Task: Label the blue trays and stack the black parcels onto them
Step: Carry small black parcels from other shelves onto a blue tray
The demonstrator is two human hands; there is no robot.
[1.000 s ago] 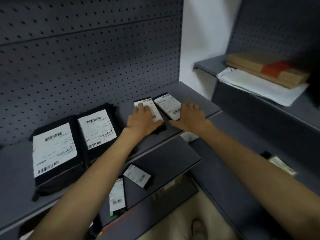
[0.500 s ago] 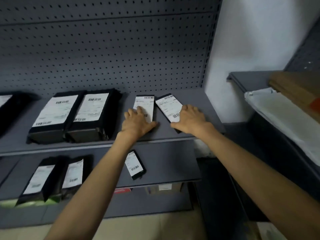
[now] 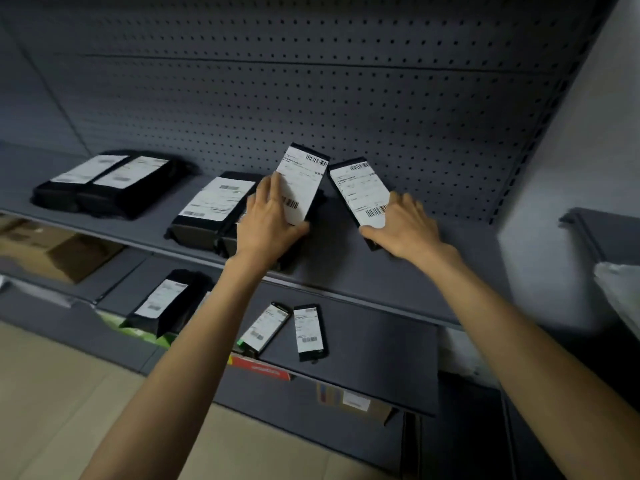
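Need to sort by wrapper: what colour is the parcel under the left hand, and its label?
Black parcel with a white barcoded label, under the left hand; clearest in the head view.

Upper grey metal shelf [image 3: 346, 271]: two black labelled parcels [image 3: 110, 181] far left, larger black parcel [image 3: 214, 209] centre, two slim black labelled parcels [image 3: 301, 185] side by side right of it, before the perforated back panel [image 3: 311, 98]; lower grey shelf [image 3: 374, 348]: two small black parcels [image 3: 308, 332] below these.

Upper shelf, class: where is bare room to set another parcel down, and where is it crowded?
The upper shelf lies bare right of the right hand, up to the wall. A smaller bare gap separates the far-left parcel pair from the middle parcel. It is crowded around the left hand, where parcels sit close together.
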